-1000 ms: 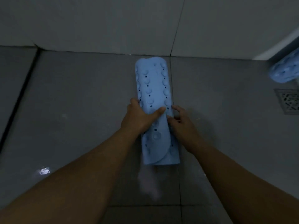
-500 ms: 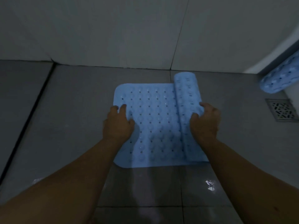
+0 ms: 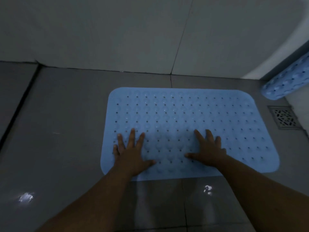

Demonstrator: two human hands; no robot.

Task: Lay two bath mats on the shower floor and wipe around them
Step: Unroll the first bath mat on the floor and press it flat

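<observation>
A light blue bath mat (image 3: 192, 114) dotted with small holes lies fully unrolled and flat on the grey shower floor (image 3: 66, 131). My left hand (image 3: 132, 153) presses palm-down on its near left part, fingers spread straight. My right hand (image 3: 209, 148) lies flat on the mat's near middle, fingers also spread. A second blue mat (image 3: 287, 81) stays rolled up at the far right, against the wall.
A square metal floor drain (image 3: 284, 118) sits just right of the flat mat. Pale tiled walls (image 3: 117, 30) close off the back. A dark groove (image 3: 18, 111) runs along the floor at left. Wet glints show on the near tiles.
The mat went from a roll to half open to fully spread out toward the right. Both hands let go of the roll and now press flat on the mat.
</observation>
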